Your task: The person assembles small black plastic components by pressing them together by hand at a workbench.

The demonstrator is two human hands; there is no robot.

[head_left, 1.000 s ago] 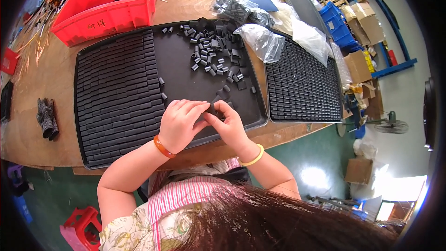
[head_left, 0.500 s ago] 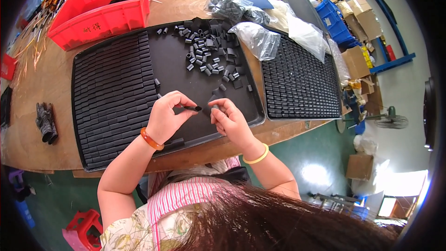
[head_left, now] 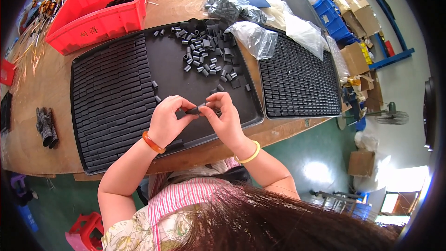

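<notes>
My left hand [head_left: 166, 118] pinches a black sleeve-like piece [head_left: 191, 111] between thumb and fingers. In the fingertips of my right hand [head_left: 226, 120] is a small dark cylinder [head_left: 201, 106], meeting the end of the sleeve; how far one sits inside the other I cannot tell. Both hands are above the front part of a black tray [head_left: 172, 76]. Tight rows of black pieces [head_left: 111, 97] fill the tray's left side. Loose short cylinders [head_left: 197, 55] and flat black sleeves [head_left: 227, 52] lie scattered toward its far right.
Right of the tray is a second tray [head_left: 299, 81] packed with black pieces, partly under clear plastic bags [head_left: 255, 39]. A red bin [head_left: 97, 14] stands at the back left. Dark gloves [head_left: 46, 128] lie on the wooden table [head_left: 28, 97]. A red stool [head_left: 86, 232] is below.
My right hand has moved left and brought the small cylinder against the open end of the sleeve. My left hand has stayed nearly in place.
</notes>
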